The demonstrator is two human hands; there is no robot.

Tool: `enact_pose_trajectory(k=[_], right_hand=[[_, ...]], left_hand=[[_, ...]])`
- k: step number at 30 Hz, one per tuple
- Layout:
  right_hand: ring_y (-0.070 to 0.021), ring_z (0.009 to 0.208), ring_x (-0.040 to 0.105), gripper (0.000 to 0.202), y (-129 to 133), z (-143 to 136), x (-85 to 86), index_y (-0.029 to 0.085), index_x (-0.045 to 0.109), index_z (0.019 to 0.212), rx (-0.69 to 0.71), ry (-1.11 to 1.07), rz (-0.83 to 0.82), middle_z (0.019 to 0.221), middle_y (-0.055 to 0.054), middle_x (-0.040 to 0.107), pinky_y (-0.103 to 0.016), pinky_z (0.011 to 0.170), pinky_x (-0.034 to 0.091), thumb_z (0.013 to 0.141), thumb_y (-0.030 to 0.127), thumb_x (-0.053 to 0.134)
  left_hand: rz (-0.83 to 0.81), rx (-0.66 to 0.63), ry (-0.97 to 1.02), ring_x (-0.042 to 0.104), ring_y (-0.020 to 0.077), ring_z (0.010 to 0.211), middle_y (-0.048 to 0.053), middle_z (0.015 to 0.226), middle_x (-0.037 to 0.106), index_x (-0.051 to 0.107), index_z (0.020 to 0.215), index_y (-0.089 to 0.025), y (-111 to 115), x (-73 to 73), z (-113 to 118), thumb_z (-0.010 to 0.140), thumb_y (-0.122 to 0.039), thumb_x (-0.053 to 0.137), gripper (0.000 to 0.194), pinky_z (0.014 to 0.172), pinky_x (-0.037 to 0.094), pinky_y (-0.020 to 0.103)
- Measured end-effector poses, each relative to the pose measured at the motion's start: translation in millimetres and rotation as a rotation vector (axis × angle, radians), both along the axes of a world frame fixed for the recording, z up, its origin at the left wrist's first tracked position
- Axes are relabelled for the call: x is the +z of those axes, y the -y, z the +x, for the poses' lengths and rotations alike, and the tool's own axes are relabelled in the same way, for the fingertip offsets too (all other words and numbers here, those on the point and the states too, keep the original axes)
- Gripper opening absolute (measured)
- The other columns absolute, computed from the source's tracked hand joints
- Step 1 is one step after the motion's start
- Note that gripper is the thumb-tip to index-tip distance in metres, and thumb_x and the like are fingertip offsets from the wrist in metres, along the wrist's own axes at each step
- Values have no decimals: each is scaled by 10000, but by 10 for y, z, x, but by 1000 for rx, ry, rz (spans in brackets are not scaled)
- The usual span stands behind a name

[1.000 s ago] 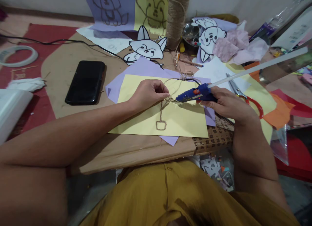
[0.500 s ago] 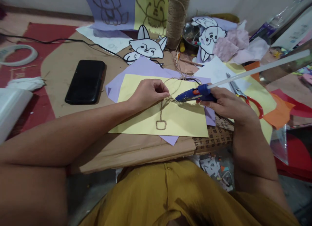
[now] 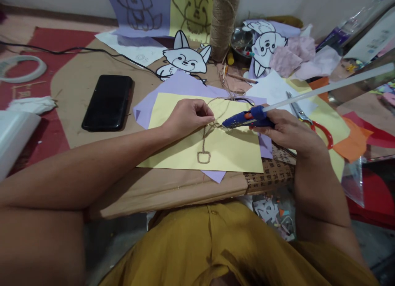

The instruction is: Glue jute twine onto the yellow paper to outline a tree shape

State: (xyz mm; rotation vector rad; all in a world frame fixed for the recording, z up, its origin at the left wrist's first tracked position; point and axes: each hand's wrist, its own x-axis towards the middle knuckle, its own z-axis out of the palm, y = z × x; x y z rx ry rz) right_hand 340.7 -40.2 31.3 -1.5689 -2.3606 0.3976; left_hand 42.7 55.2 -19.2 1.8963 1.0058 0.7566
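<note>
My left hand (image 3: 193,116) rests over the yellow paper (image 3: 237,150), thumb and forefinger pinched on a thin brown twine (image 3: 217,124). My right hand (image 3: 291,129) grips a blue glue gun (image 3: 247,118) with a long white glue stick (image 3: 327,88) jutting from its back. The gun's nozzle points left and down at the twine, close to my left fingertips; whether it touches is hard to tell. Below, twine forms a straight line ending in a small square loop (image 3: 203,157) on the paper. Loose twine trails back behind the gun.
Purple paper (image 3: 173,88) lies under the yellow sheet. A black phone (image 3: 107,103) is at left, near a tape roll (image 3: 23,68). Red-handled scissors (image 3: 322,133) lie right. Behind stand a twine spool (image 3: 225,24) and a fox cutout (image 3: 185,55). A black cable (image 3: 80,48) crosses the back left.
Almost nothing differs. Both hands, the glue gun and the twine hold their places; the whole view has shifted very slightly.
</note>
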Motion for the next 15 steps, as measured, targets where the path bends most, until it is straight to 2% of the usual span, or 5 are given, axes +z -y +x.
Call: enact_pose_trajectory(k=[6, 15], right_hand=[[-299, 951, 766, 241, 0, -4, 43, 234, 719, 1120, 7, -3, 0, 1055, -90, 821, -409, 829, 602, 955, 390, 637], [-329, 1077, 767, 264, 10, -46, 1, 227, 731, 1182, 1, -36, -32, 1182, -108, 822, -461, 954, 603, 953, 322, 640]], left_hand=[[-5, 5, -5, 642, 145, 657, 41, 738, 770, 798, 766, -166, 0, 5, 0, 774, -307, 857, 154, 639, 498, 268], [-13, 8, -7, 641, 144, 651, 43, 733, 767, 797, 760, -161, 5, 23, 4, 774, -297, 864, 153, 643, 497, 270]])
